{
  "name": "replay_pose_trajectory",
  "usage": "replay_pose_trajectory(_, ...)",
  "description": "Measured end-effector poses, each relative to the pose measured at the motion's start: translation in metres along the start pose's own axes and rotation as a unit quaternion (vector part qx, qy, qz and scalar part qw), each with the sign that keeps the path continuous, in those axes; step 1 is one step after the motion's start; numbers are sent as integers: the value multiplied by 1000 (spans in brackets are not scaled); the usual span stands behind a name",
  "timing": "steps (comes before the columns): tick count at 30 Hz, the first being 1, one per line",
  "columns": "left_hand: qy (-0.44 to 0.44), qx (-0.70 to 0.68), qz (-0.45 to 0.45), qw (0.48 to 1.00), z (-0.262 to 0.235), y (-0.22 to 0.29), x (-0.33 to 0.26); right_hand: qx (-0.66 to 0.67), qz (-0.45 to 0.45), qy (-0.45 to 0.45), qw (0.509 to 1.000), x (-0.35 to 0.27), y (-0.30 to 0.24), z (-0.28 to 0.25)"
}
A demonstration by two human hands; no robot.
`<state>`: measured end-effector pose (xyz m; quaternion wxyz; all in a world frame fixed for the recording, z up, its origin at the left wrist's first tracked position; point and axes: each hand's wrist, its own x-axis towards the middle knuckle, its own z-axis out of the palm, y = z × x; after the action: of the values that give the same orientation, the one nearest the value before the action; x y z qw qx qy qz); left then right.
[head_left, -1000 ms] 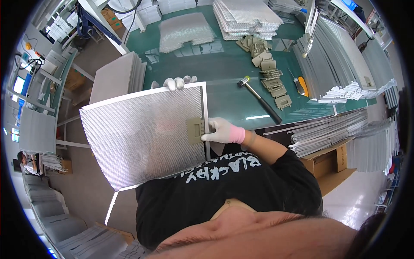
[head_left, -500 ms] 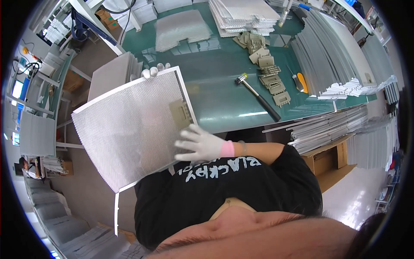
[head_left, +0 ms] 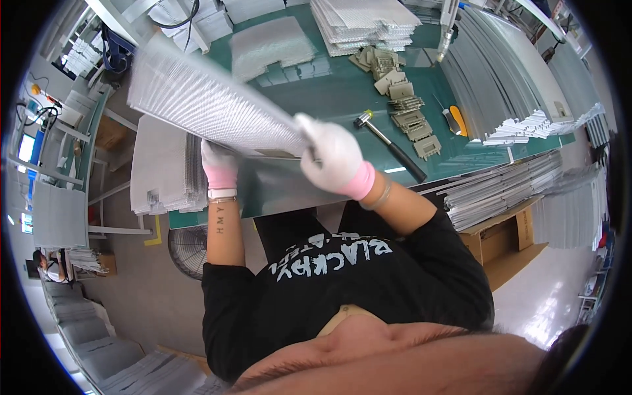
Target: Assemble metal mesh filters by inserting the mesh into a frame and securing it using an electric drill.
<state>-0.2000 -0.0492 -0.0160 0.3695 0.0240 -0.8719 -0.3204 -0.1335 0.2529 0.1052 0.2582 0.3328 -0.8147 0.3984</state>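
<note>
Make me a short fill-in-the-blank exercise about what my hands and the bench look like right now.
1. Both hands wear white ____ with pink cuffs.
2. The right hand and left hand hold a mesh ____ over the green table.
3. The tool lying right of the right hand is a ____.

Missing words: gloves; panel; hammer

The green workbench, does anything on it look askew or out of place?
Mostly tidy. The mallet lies diagonally near the front edge, and the grey clips trail in a loose, uneven row rather than a stack.

Each hand (head_left: 220, 164) wears a white glove with pink cuff, above black sleeves of a white-lettered shirt.
</note>
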Motion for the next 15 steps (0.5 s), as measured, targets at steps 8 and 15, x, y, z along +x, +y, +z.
replay_pose_trajectory(8, -30, -500, -181, 846, -43, 2, -25, 47, 87, 85, 991, -16, 36, -18)
replay_pose_trajectory(15, -87, -519, -74, 847, -95, 87, 1, 185, 160, 97, 965, -30, 53, -44)
